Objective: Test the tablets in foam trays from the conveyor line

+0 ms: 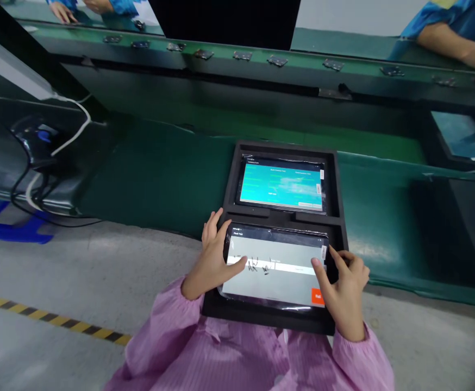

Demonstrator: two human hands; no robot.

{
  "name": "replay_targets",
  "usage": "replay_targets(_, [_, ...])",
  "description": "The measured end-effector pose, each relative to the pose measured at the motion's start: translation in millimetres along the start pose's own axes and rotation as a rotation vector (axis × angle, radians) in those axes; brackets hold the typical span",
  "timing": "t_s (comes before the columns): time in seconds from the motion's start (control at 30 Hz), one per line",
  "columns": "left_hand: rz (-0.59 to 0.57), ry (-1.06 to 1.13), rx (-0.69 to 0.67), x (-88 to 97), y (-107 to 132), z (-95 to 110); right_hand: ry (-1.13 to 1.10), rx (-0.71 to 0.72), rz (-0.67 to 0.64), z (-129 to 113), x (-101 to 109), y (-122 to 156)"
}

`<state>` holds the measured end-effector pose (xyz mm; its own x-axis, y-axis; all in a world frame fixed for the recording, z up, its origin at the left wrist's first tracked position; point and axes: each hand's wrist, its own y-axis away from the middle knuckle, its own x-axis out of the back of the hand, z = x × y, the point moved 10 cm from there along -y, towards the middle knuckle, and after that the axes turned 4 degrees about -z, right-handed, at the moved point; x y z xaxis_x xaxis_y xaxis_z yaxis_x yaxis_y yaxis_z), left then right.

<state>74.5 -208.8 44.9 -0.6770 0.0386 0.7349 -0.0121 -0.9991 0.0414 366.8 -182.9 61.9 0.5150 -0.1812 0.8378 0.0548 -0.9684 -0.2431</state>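
Observation:
A tablet with a grey "Flash Test" screen, dark handwritten marks and a red "Fail" box lies over the near compartment of a black foam tray. My left hand grips its left edge, thumb over the screen. At the right edge my right hand grips the same tablet, its thumb also over the glass. The undersides of my fingers are hidden. A second tablet with a turquoise screen sits in the tray's far compartment, touched by neither hand.
A green-covered bench runs behind the tray. Several small circuit boards lie along a green belt. A handheld scanner with cables stands at left, and another screen at right. Other people's hands and a forearm appear beyond.

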Motion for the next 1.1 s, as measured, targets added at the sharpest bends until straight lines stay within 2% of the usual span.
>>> replay_targets(0.1, [-0.082, 0.116, -0.043, -2.8, 11, -1, -0.169, -0.041, -0.010, 9, 7, 4])
replay_targets(0.23, [0.019, 0.215, -0.057, 0.3, 24, -3, -0.370, -0.076, -0.061, 15, 10, 10])
replay_targets(0.33, [0.030, 0.254, -0.060, -4.5, 29, -3, -0.445, -0.060, -0.083, 17, 13, 12])
replay_targets(0.43, [0.009, 0.313, -0.082, -8.3, 34, 0, -0.455, -0.041, -0.138, 20, 12, 13])
replay_targets(0.53, [0.055, 0.351, -0.118, -4.8, 37, 5, -0.446, -0.032, -0.215, 26, 8, 17])
replay_targets(0.67, [0.113, 0.282, -0.122, -2.4, 37, 9, -0.393, -0.031, -0.283, 34, 0, 25])
replay_targets(0.83, [0.131, 0.290, -0.130, -3.4, 37, 7, -0.288, 0.040, -0.248, 25, -7, 26])
replay_targets(0.97, [0.074, 0.312, -0.097, -6.3, 36, 0, -0.174, 0.117, -0.167, 13, -5, 22])
replay_targets(1.1, [-0.135, 0.286, -0.116, -12.9, 34, 1, -0.210, 0.108, -0.189, 14, -6, 22])
